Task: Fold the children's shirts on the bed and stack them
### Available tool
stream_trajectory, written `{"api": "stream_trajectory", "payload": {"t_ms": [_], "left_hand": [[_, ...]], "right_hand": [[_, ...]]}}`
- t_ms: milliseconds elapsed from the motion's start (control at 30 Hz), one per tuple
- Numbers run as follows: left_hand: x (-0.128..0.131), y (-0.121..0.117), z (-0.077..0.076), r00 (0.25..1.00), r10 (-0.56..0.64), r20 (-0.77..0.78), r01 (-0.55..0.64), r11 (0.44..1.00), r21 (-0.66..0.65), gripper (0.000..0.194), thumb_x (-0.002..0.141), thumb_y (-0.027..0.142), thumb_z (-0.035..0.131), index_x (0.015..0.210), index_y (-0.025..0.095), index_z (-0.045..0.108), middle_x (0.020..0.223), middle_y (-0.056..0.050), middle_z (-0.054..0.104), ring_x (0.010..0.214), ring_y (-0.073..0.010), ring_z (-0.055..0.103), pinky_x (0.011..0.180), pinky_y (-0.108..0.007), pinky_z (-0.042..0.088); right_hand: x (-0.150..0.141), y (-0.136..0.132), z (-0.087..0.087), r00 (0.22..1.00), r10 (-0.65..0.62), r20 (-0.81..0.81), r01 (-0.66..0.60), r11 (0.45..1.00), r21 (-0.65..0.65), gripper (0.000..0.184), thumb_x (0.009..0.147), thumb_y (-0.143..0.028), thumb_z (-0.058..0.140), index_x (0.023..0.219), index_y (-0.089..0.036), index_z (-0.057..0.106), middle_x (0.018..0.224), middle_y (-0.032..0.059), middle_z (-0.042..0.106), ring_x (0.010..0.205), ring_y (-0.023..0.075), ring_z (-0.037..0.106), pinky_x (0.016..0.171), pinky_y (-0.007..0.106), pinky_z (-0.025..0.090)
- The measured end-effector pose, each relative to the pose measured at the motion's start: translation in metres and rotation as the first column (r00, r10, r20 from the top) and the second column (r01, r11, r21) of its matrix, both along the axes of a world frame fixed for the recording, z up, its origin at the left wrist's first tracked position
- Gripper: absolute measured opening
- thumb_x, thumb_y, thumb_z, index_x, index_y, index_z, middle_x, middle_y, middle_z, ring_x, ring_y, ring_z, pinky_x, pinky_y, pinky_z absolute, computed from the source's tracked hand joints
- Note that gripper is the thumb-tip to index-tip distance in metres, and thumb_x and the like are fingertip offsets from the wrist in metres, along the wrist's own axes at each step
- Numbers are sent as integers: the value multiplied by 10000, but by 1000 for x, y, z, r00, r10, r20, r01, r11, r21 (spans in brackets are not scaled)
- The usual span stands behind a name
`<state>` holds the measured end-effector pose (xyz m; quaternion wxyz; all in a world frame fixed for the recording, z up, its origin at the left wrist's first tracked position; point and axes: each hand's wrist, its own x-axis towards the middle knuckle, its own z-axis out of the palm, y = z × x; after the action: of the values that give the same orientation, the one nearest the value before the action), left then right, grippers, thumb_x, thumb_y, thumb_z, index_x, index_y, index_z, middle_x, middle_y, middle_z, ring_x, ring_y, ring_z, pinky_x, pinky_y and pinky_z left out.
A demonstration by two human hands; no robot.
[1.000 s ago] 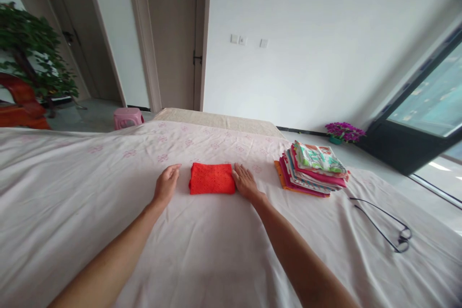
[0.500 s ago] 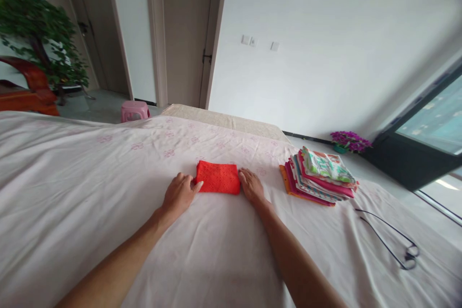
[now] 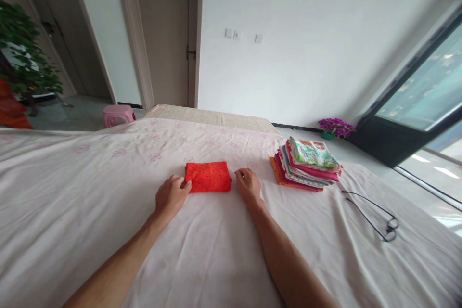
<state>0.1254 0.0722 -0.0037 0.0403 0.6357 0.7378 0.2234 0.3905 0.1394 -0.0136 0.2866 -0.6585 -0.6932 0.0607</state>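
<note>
A folded red cloth (image 3: 209, 177) with a pattern of small holes lies flat in the middle of the bed. My left hand (image 3: 171, 195) pinches its left edge between the thumb on top and the fingers behind. Just off the cloth's right edge is my right hand (image 3: 248, 184), a small gap away, its fingers loosely bent and apart with nothing seen in them. To the right stands a stack of folded cloths (image 3: 308, 166), with a white, green and orange print on top and pink, blue and orange layers below.
Black-framed glasses (image 3: 375, 216) rest with arms unfolded on the pale bed sheet (image 3: 216, 250), right of the stack. Beyond the bed are a pink stool (image 3: 118, 114), a pot of purple flowers (image 3: 336, 127) and a leafy plant (image 3: 29, 57).
My right hand has come off the cloth's right edge and its fingers have curled. My left hand keeps hold of the left edge. The view has turned slightly to the right.
</note>
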Motion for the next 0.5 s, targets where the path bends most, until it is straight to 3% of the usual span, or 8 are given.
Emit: {"api": "stream_trajectory", "payload": {"t_ms": [200, 367, 500], "left_hand": [[-3, 1, -3, 999, -36, 18, 36, 999, -8, 345, 920, 424, 436, 665, 215, 533, 894, -49, 673, 778, -177, 607, 668, -277, 359], [-6, 1, -4, 998, -49, 45, 50, 998, -26, 338, 908, 440, 437, 697, 213, 571, 948, -62, 687, 827, -196, 619, 686, -281, 375], [-8, 3, -8, 997, -52, 66, 53, 998, -17, 328, 897, 456, 447, 767, 214, 626, 1023, -73, 699, 898, -213, 641, 744, -286, 406]], "right_hand": [[-9, -19, 21, 993, -17, 115, 41, 976, -212, 505, 985, -506, 373, 771, -222, 733, 843, 67, 732, 768, 182, 638, 624, 253, 348], [-15, -23, 29, 993, -9, 121, 36, 975, -221, 572, 985, -573, 348, 751, -221, 734, 814, 76, 731, 759, 185, 647, 618, 253, 337], [-20, -24, 29, 999, 10, 38, 0, 966, -258, 563, 952, -625, 383, 775, -225, 738, 774, 52, 714, 740, 175, 633, 632, 245, 340]]}}
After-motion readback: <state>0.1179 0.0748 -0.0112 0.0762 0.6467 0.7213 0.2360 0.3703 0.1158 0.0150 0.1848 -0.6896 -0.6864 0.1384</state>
